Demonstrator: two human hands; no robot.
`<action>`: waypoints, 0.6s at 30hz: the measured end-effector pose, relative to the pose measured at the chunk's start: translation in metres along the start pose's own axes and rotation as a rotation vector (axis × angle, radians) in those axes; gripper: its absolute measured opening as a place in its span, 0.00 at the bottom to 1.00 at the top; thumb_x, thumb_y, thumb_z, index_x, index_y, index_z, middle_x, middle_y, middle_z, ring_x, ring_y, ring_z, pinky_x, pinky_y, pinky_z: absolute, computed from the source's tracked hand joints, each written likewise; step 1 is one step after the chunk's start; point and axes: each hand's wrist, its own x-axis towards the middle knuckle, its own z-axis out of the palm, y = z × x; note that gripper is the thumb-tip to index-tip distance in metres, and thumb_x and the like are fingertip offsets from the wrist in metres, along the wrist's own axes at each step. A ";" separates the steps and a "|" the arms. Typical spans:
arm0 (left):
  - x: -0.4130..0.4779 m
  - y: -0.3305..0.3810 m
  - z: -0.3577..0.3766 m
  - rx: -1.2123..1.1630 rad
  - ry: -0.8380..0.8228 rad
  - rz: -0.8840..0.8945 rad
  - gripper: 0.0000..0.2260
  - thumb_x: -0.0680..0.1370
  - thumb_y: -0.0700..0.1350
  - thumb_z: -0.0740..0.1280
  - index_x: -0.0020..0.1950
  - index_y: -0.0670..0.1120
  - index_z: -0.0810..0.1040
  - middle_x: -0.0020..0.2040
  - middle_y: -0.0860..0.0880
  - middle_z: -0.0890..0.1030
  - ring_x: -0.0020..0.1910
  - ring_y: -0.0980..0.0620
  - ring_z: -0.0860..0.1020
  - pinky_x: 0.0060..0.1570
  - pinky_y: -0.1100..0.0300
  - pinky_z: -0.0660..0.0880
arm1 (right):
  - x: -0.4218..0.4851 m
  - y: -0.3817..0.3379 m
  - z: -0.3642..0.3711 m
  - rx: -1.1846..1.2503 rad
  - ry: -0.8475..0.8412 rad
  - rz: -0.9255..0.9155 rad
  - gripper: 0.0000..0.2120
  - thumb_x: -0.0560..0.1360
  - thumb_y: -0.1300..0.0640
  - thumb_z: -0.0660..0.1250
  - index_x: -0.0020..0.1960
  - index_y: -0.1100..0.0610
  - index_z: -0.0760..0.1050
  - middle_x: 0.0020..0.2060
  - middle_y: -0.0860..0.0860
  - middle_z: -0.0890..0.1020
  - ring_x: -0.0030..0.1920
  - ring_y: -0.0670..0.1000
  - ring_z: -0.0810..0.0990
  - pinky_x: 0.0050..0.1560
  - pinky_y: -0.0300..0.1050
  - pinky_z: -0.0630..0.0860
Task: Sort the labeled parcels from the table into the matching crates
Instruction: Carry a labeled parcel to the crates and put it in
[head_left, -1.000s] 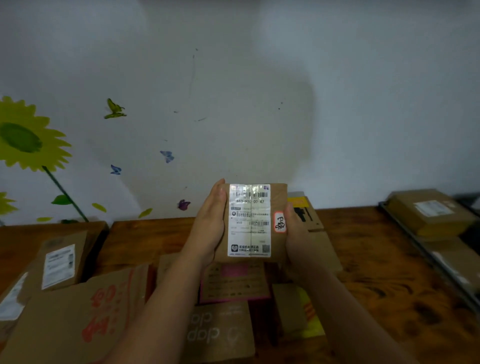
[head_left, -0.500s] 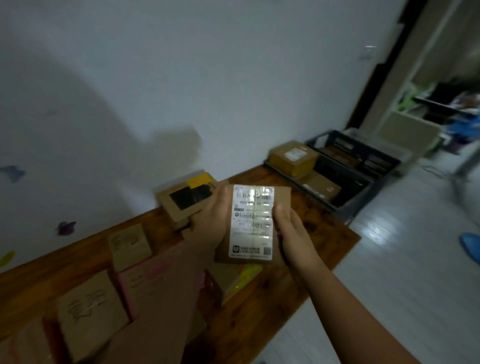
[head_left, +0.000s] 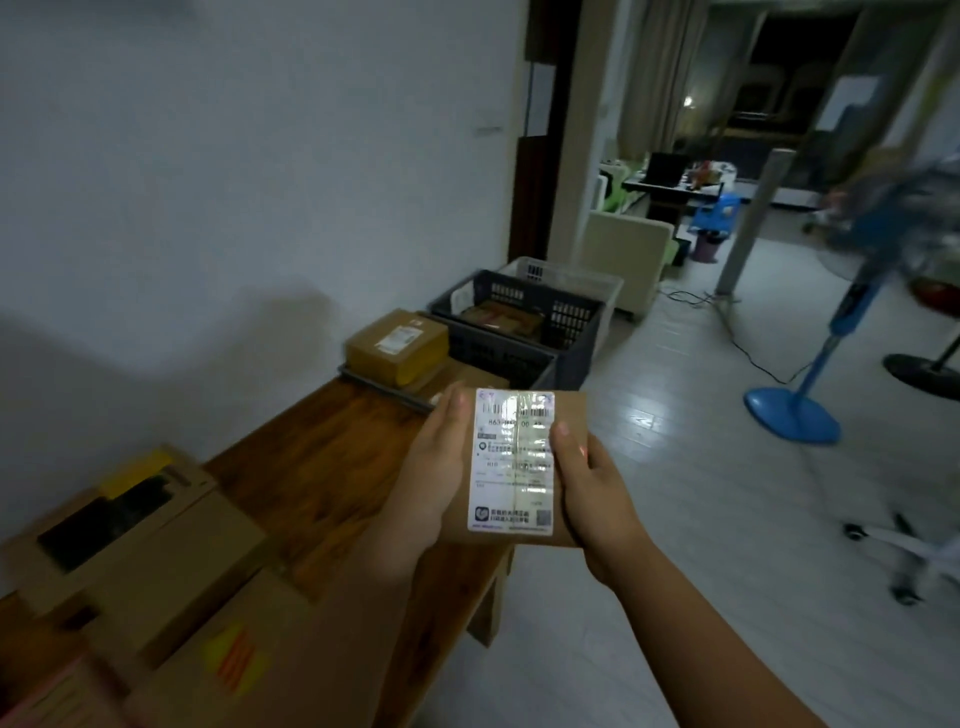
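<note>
I hold a small brown parcel (head_left: 569, 410) with a white shipping label in both hands, upright, over the right end of the wooden table (head_left: 332, 457). My left hand (head_left: 434, 478) grips its left edge and my right hand (head_left: 592, 483) grips its right edge, thumb on the label. Beyond the table's end stands a row of crates: a near one with a brown box (head_left: 397, 343) on top, a dark crate (head_left: 566, 317) holding parcels, and a white crate (head_left: 597, 278) behind it.
Several cardboard parcels (head_left: 150, 540) lie on the table at the lower left. A white wall runs along the left. A blue fan stand (head_left: 795, 410) and a chair base (head_left: 904, 551) stand on the pale floor to the right.
The view has swung right from the wall and table toward the crates and the room. Both hands have kept hold of the parcel and carried it rightward past the table's end.
</note>
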 end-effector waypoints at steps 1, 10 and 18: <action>0.009 0.002 0.020 -0.004 -0.016 0.002 0.16 0.82 0.67 0.53 0.57 0.67 0.78 0.51 0.55 0.86 0.48 0.53 0.86 0.52 0.52 0.81 | 0.011 -0.003 -0.017 0.004 0.010 -0.002 0.15 0.82 0.39 0.61 0.63 0.45 0.75 0.49 0.46 0.88 0.46 0.45 0.88 0.41 0.37 0.81; 0.090 0.014 0.152 0.090 -0.133 0.106 0.20 0.84 0.64 0.50 0.68 0.60 0.75 0.62 0.54 0.83 0.60 0.54 0.82 0.63 0.48 0.78 | 0.107 -0.011 -0.132 -0.006 0.030 0.009 0.22 0.80 0.36 0.61 0.66 0.49 0.76 0.52 0.48 0.88 0.49 0.50 0.88 0.54 0.54 0.84; 0.193 0.001 0.224 0.003 -0.186 0.073 0.20 0.84 0.62 0.53 0.64 0.55 0.78 0.51 0.60 0.83 0.46 0.68 0.81 0.40 0.74 0.76 | 0.211 -0.006 -0.184 -0.051 0.093 0.040 0.22 0.81 0.36 0.60 0.67 0.47 0.77 0.53 0.48 0.88 0.50 0.48 0.88 0.49 0.48 0.85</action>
